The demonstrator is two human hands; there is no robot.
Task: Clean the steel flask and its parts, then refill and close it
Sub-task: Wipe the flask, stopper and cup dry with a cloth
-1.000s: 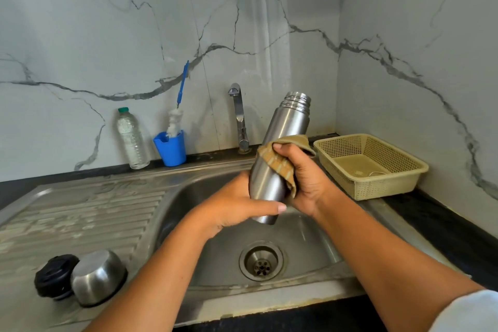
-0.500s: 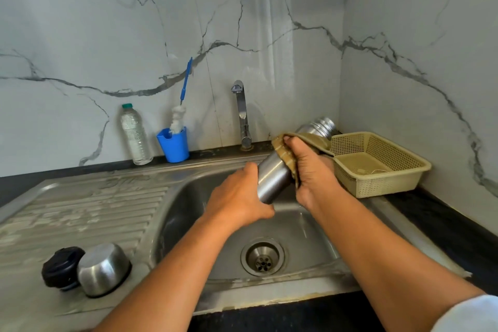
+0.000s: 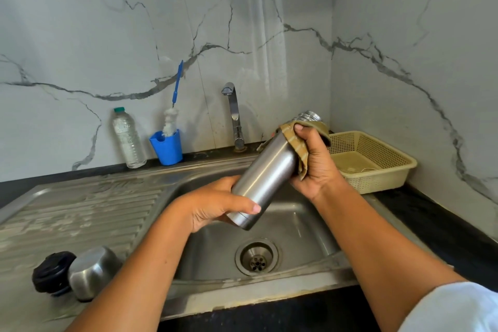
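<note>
Marble-veined white wall panels meet in a corner behind a black counter; steel sink with ribbed drainboard. Steel flask: held over the basin, long axis tilted, open threaded neck up-right toward the beige basket. Left hand grips its base; right hand clasps a tan cloth against its upper body.
</note>
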